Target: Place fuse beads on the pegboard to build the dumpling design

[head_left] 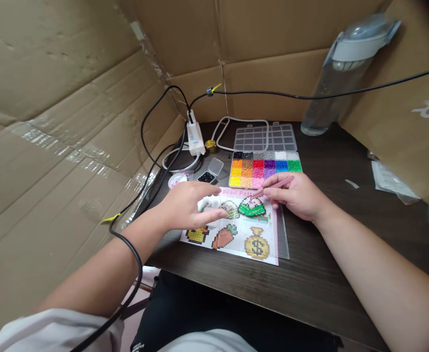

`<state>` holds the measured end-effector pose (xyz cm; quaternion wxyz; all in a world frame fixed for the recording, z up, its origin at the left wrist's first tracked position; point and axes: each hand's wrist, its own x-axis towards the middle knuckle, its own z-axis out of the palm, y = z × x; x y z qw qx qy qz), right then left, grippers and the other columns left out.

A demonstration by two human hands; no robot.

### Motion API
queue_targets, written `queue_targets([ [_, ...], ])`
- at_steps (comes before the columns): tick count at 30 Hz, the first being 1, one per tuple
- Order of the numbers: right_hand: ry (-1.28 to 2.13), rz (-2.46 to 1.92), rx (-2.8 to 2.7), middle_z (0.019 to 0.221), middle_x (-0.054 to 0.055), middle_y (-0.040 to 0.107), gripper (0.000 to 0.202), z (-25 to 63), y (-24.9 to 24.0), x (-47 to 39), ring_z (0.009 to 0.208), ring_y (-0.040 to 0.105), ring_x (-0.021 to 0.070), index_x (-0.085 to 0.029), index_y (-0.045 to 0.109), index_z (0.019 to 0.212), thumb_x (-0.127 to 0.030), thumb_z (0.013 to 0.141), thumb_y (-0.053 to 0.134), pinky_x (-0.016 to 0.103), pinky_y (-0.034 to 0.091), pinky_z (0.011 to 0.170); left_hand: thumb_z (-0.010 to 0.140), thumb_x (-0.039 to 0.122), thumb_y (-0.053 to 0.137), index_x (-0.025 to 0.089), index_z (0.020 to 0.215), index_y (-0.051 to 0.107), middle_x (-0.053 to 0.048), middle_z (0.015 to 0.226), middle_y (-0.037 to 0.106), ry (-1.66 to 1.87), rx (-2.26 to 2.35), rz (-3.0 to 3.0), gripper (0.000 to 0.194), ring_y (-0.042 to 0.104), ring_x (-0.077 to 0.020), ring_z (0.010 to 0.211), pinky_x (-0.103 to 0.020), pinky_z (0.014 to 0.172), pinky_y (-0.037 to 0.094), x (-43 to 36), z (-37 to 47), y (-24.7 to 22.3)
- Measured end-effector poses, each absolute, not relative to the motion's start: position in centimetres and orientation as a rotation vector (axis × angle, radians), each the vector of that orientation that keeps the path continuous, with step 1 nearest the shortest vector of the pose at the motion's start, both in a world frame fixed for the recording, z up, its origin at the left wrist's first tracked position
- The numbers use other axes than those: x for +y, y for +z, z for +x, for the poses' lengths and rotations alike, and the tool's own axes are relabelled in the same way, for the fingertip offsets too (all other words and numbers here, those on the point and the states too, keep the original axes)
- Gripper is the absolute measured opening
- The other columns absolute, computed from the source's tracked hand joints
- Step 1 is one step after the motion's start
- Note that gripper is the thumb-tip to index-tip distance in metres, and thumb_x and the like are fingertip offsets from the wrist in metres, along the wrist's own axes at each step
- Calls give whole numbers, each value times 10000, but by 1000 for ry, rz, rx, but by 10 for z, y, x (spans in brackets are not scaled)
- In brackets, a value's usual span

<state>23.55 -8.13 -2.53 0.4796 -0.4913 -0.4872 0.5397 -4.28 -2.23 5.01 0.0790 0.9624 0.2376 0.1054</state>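
My right hand (291, 194) pinches a pair of pink tweezers (278, 183). Their tips point down at a bead design (251, 209) with a green lower part, a whitish top and a dark outline. It sits on a clear pegboard (283, 234) laid over a printed bead pattern sheet (232, 256). My left hand (192, 205) hovers over the sheet's left side, thumb and fingers apart with nothing between them. Printed on the sheet are a carrot (225, 236) and a money bag (257, 244). Whether the tweezers hold a bead is too small to tell.
Behind the sheet stands an open compartment box (230, 176) of coloured beads. Left of it are a small box of black beads (207, 177) and a white round dish (177, 180). A power strip (195, 137), black cables (269, 92) and a water bottle (331, 83) are at the back.
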Motion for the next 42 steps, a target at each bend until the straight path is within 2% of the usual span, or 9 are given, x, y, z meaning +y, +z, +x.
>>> queue_targets([
  [8, 1341, -1188, -1165, 835, 88, 777, 297, 235, -26, -82, 493, 578, 106, -169, 682, 854, -364, 681, 825, 260, 458, 487, 842, 522, 622, 160, 1240, 587, -140, 1202, 689, 467, 811, 2846, 539, 662, -291, 1114, -445, 950, 540, -57, -70, 42],
  [14, 1333, -1194, -1152, 801, 97, 769, 340, 234, -26, -82, 475, 565, 99, -150, 678, 858, -373, 655, 836, 261, 460, 483, 767, 474, 732, 186, 1386, 426, -161, 1378, 557, 604, 1059, 2666, 748, 562, -303, 1255, -481, 1076, 464, -71, -73, 24],
  [18, 1335, -1224, -1153, 792, 100, 772, 350, 231, -21, -82, 463, 558, 108, -162, 676, 835, -398, 636, 841, 269, 445, 477, 759, 423, 750, 239, 1405, 371, -124, 1357, 540, 692, 1350, 2430, 772, 609, -258, 1144, -422, 971, 533, -86, -67, 6],
  [20, 1351, -1228, -1141, 795, 99, 774, 354, 229, -18, -83, 454, 549, 108, -167, 669, 812, -407, 620, 844, 273, 440, 475, 728, 448, 770, 250, 1398, 370, -111, 1293, 564, 699, 1486, 2343, 805, 626, -246, 1071, -407, 917, 549, -93, -63, 0],
  [25, 1355, -1226, -1133, 793, 99, 773, 383, 226, -16, -83, 461, 551, 116, -168, 661, 806, -427, 598, 853, 276, 434, 475, 726, 501, 745, 236, 1398, 358, -86, 1118, 605, 636, 1718, 2252, 819, 624, -251, 998, -403, 854, 541, -104, -50, -1],
  [31, 1359, -1229, -1143, 760, 91, 764, 375, 225, -17, -83, 456, 535, 111, -162, 673, 813, -424, 608, 847, 273, 431, 479, 766, 429, 669, 233, 1382, 367, -29, 938, 619, 520, 1873, 2117, 714, 644, -229, 853, -361, 755, 517, -105, -42, 5],
  [38, 1348, -1228, -1140, 673, 53, 738, 357, 224, -16, -83, 444, 531, 126, -188, 678, 790, -428, 588, 847, 288, 432, 462, 758, 317, 630, 240, 1378, 369, -42, 954, 651, 554, 1951, 2094, 678, 667, -219, 808, -325, 711, 495, -105, -46, 3],
  [42, 1346, -1235, -1134, 653, 42, 729, 351, 224, -16, -83, 441, 527, 127, -197, 675, 778, -420, 572, 851, 291, 426, 467, 741, 306, 638, 235, 1340, 377, -19, 915, 647, 653, 1972, 2024, 658, 646, -171, 675, -292, 650, 491, -102, -53, 8],
])
